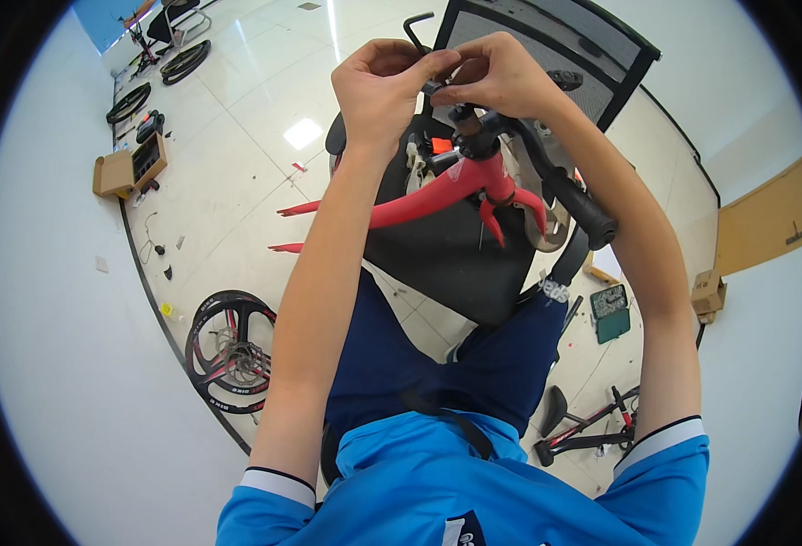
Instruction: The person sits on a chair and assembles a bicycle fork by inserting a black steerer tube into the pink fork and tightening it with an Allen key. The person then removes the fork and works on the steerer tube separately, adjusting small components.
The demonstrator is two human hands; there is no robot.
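Both my hands meet above the front end of a bicycle frame. My left hand is closed in a pinch at a black hex key, whose bent end sticks up past the fingers. Touching it at the fingertips, my right hand is also closed. A small black part shows under its fingers, mostly hidden. Just below are the black stem and a curved handlebar ending in a black grip. The red frame points its two prongs left, and a red fork hangs under the stem.
The frame rests over a black chair seat with a mesh back. A wheel leans by the left wall. Open cardboard box, tyres and a green case lie on the tiled floor. Another bike frame is at lower right.
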